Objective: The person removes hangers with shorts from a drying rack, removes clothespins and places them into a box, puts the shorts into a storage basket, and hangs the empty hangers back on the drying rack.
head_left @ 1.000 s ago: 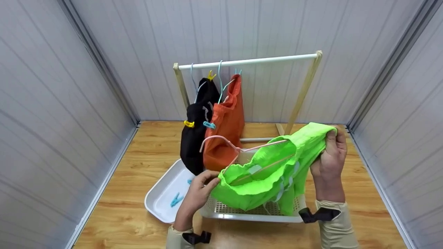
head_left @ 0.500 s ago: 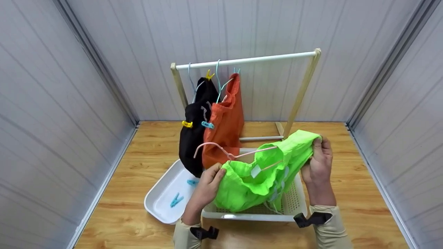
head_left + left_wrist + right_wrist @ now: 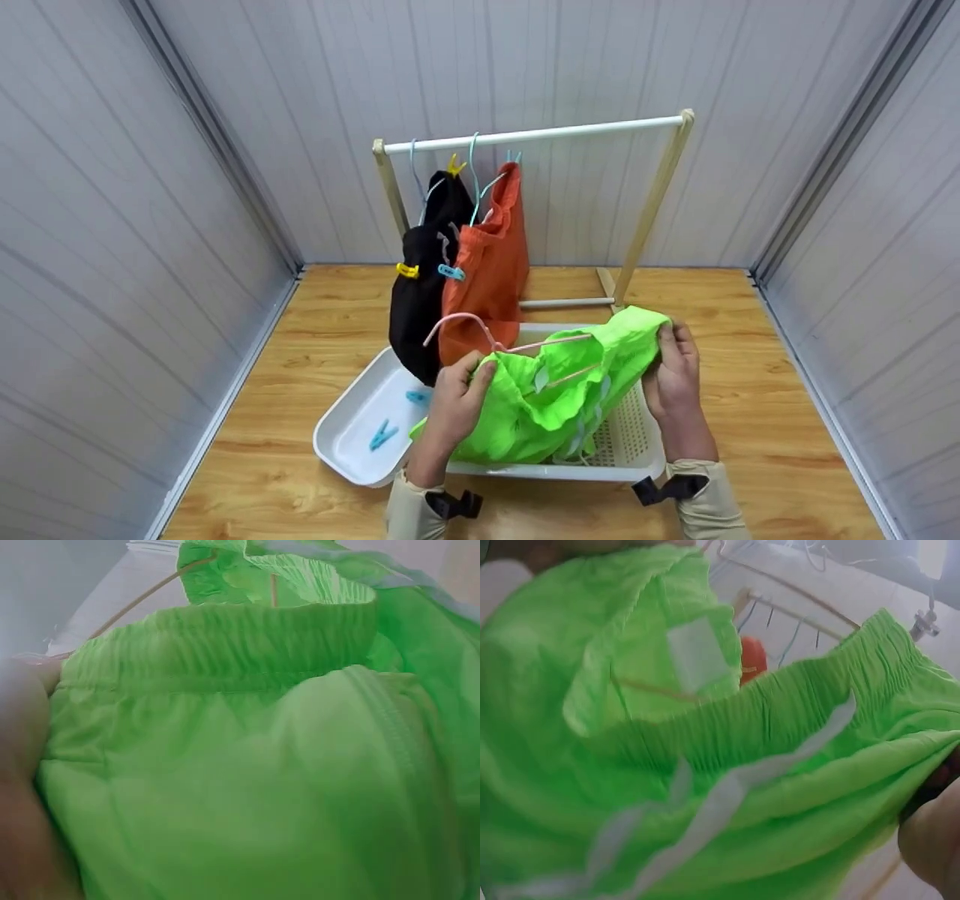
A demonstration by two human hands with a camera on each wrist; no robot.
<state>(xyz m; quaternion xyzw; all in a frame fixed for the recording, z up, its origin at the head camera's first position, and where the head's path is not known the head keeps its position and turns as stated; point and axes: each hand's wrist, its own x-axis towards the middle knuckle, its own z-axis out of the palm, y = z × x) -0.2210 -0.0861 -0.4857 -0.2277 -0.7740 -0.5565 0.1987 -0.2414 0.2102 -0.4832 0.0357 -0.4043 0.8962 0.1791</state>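
Observation:
Lime green shorts (image 3: 559, 412) with an elastic waistband and a white drawstring (image 3: 727, 795) hang slack between both hands. My left hand (image 3: 456, 397) pinches the waistband's left end between thumb and fingers, close by the neck of a pink hanger (image 3: 544, 344). At the other end, my right hand (image 3: 676, 373) grips the waistband's right side. The hanger's arms run into the waist opening, where its right tip meets the fabric; its hook points left, free of the rail. A white label (image 3: 697, 654) shows inside the waist.
Behind stands a rack with a white rail (image 3: 570, 132), bearing black shorts (image 3: 416, 307) and an orange garment (image 3: 487, 277) on hangers, with clothespins. Under the green shorts is a white basket (image 3: 637, 442). Left of it, a white tray (image 3: 352, 420) holds blue clothespins (image 3: 382, 435).
My right hand has moved left and down, my left hand slightly right and up, so the waistband slackens between them. The hanger has sunk a little with the shorts.

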